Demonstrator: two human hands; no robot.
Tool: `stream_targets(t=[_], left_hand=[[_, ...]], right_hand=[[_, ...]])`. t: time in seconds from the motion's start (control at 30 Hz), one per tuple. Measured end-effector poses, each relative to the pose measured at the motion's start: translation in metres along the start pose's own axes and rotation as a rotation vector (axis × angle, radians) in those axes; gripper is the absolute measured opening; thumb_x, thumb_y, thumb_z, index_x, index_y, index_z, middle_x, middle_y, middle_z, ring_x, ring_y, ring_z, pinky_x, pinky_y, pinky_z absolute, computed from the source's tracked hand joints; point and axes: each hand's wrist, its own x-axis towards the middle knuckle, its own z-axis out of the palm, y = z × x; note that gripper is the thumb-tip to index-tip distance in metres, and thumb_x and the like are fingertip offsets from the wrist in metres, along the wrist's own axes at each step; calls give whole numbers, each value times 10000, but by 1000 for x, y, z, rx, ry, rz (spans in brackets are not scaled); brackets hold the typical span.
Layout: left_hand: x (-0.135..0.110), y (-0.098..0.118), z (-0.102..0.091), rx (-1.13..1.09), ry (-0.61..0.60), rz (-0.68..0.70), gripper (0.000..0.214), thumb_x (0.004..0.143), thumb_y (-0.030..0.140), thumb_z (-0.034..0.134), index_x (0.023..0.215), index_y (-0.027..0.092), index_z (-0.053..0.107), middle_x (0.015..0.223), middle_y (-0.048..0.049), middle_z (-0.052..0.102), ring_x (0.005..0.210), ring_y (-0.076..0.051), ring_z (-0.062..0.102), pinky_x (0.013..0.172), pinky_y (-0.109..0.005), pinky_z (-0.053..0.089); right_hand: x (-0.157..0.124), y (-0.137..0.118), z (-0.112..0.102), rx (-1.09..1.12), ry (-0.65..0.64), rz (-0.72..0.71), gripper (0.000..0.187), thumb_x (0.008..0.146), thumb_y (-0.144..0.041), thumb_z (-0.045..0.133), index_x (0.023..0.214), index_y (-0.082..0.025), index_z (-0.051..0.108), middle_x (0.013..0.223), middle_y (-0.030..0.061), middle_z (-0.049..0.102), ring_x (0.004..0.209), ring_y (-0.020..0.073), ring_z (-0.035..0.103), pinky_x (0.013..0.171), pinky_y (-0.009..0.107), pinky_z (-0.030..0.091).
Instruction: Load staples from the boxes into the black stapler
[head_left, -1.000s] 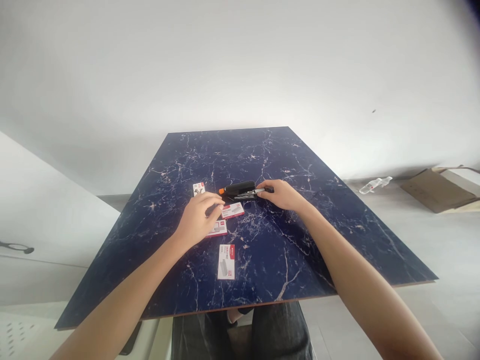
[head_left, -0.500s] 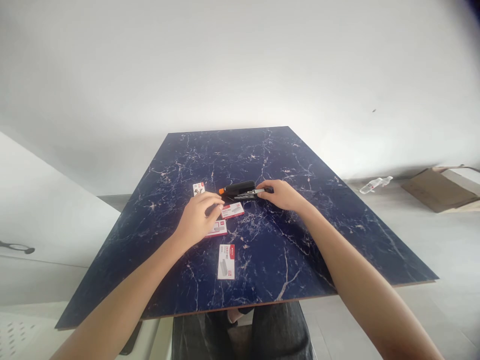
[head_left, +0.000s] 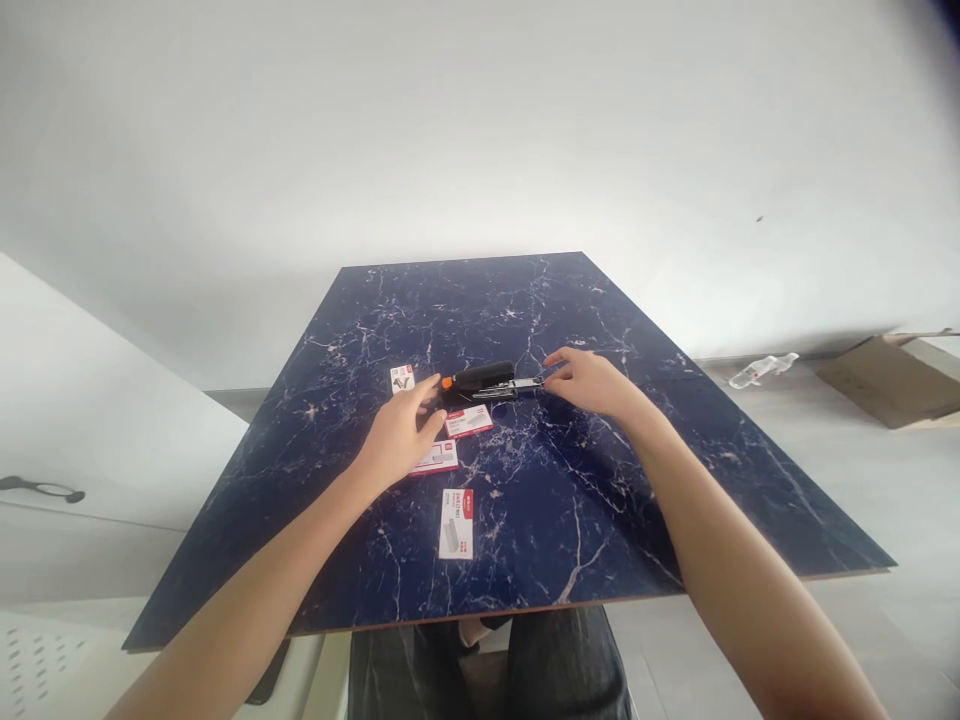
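Observation:
A black stapler [head_left: 480, 378] with an orange end lies on the dark blue marble table [head_left: 600, 500]. My left hand [head_left: 401, 438] is closed around the stapler's orange left end. My right hand [head_left: 594, 381] pinches the tip of the metal staple rail [head_left: 521, 385], which sticks out of the stapler's right side. Several small red and white staple boxes lie around the left hand: one [head_left: 402, 378] behind it, one [head_left: 468, 420] under the stapler's near side, one [head_left: 439, 458] partly hidden by the hand, and one [head_left: 456, 523] nearer to me.
On the floor at the right lie a clear plastic bottle [head_left: 763, 369] and a flattened cardboard box [head_left: 889, 378]. A white surface with a black handle [head_left: 41, 490] stands at the left. My legs in dark trousers [head_left: 487, 665] are under the table's near edge.
My right hand has moved right, and the metal rail now sticks out further from the stapler. The left hand's fingers have shifted toward the orange end.

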Motion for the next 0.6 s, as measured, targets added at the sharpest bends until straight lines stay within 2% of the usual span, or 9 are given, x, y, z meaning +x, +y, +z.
stream_targets(t=[0.2, 0.4, 0.5, 0.6], left_hand=[[-1, 4, 1, -3, -73, -32, 625, 996, 347, 575, 1580, 216, 396, 1368, -153, 679, 1221, -311, 682, 1013, -494, 556], [-2, 11, -4, -6, -96, -56, 642, 1006, 363, 552, 1599, 215, 355, 1394, -160, 657, 1085, -326, 739, 882, -474, 600], [-2, 11, -4, -28, -97, -31, 638, 1011, 356, 547, 1602, 223, 347, 1392, -165, 657, 1001, -308, 762, 797, -431, 610], [-2, 11, -4, -39, -98, -27, 623, 1013, 339, 547, 1595, 226, 356, 1377, -168, 666, 965, -296, 769, 762, -410, 610]], right_hand=[[-10, -17, 10, 18, -18, -113, 569, 821, -122, 596, 1378, -230, 551, 1099, 41, 790, 1041, 276, 724, 840, 354, 537], [-22, -37, 25, 43, 4, -179, 732, 794, -103, 579, 1503, -224, 439, 1153, 52, 778, 1042, 285, 726, 817, 341, 537], [-23, -41, 29, 59, 6, -192, 821, 785, -117, 583, 1570, -209, 360, 1180, 68, 770, 1024, 291, 729, 785, 337, 540], [-22, -39, 31, 55, 35, -216, 853, 783, -124, 572, 1595, -200, 320, 1153, 62, 778, 1040, 292, 724, 826, 344, 535]])
